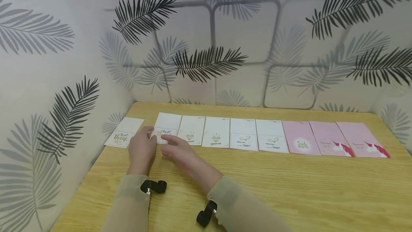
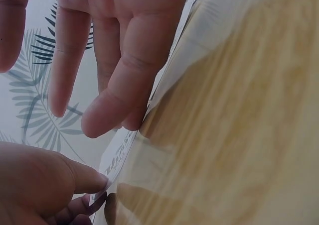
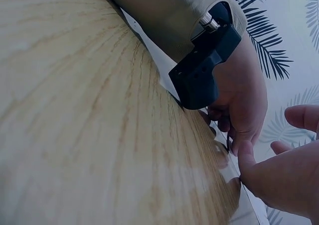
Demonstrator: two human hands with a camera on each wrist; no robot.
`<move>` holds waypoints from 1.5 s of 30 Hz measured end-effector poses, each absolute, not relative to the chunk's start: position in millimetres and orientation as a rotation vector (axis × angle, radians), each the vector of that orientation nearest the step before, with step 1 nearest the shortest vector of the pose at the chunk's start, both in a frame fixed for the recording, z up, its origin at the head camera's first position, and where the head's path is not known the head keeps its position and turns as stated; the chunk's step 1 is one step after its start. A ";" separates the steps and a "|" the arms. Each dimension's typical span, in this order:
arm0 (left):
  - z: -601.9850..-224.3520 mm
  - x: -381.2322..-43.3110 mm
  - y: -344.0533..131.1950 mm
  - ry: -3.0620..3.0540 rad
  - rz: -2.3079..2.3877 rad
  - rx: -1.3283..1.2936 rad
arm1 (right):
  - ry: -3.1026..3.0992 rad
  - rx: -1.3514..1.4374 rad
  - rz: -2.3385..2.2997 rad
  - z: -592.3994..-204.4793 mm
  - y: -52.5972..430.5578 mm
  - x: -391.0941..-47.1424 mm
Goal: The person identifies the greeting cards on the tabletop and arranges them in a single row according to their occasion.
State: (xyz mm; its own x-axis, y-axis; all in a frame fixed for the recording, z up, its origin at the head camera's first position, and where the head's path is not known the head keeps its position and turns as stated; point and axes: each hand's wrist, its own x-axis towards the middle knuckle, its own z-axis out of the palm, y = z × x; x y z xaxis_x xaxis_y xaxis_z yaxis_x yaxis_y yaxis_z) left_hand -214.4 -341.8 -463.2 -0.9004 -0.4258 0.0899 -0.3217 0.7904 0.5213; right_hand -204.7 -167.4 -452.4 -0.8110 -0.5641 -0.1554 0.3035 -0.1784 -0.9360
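A white "Thank you" greeting card [image 1: 167, 122] with gold lettering stands second from the left in a row on the wooden table [image 1: 244, 189]. My left hand [image 1: 142, 149] pinches its near left corner between thumb and curled fingers, as the left wrist view shows. At the card's lower right, my right hand [image 1: 181, 155] has its fingers loosely straight, the fingertips [image 2: 97, 123] right at the surface. Another "Thank you" card [image 1: 123, 131] lies left of my left hand, at the row's end.
Rightward run two cream diamond cards [image 1: 215, 131], two white "take me" heart cards [image 1: 243, 135], a pink "Smile more" card [image 1: 300, 137] and two pink unicorn cards [image 1: 363, 139]. A leaf-patterned wall [image 1: 241, 81] stands behind the table. Each wrist carries a black camera [image 3: 204, 65].
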 end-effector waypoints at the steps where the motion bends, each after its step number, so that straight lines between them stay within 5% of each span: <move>1: -462.6 -214.2 -341.2 -2.777 -0.754 0.591 | 1.533 -0.306 -2.025 -452.5 -167.3 -205.0; 32: -456.7 -207.1 -345.0 -2.722 -0.731 0.578 | 1.507 -0.313 -2.059 -449.9 -168.8 -201.1; 45: -431.1 -189.1 -392.2 -2.647 -0.682 0.655 | 1.538 -0.347 -2.034 -442.8 -179.3 -198.1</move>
